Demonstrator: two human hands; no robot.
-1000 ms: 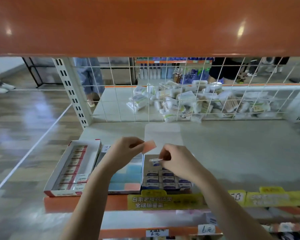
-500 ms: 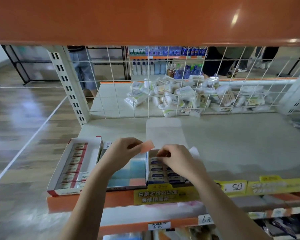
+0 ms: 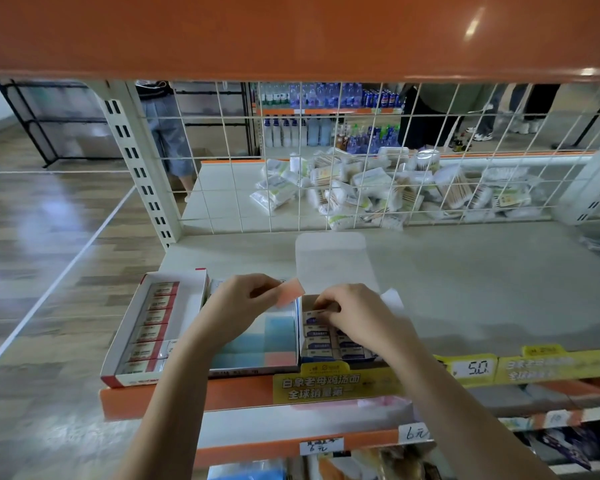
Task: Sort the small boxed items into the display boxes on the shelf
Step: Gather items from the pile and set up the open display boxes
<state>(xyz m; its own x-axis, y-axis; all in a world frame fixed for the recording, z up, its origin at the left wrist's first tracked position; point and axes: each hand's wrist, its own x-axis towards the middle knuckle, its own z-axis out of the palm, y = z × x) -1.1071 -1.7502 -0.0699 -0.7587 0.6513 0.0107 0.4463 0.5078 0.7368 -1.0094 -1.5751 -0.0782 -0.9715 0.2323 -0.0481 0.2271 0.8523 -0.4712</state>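
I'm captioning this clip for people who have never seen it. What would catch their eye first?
Two hands meet mid-shelf: the left hand pinches a salmon-pink item above the pastel display box, while the right hand reaches into the blue-labelled display box. Left of them sits the red-and-white display box; behind the wire grid lies a heap of white packets.

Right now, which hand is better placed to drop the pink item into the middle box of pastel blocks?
Left. The left hand already pinches the flat pink rectangular item directly above the middle display box of blue and pink blocks; the right hand is busy in the blue-labelled box.
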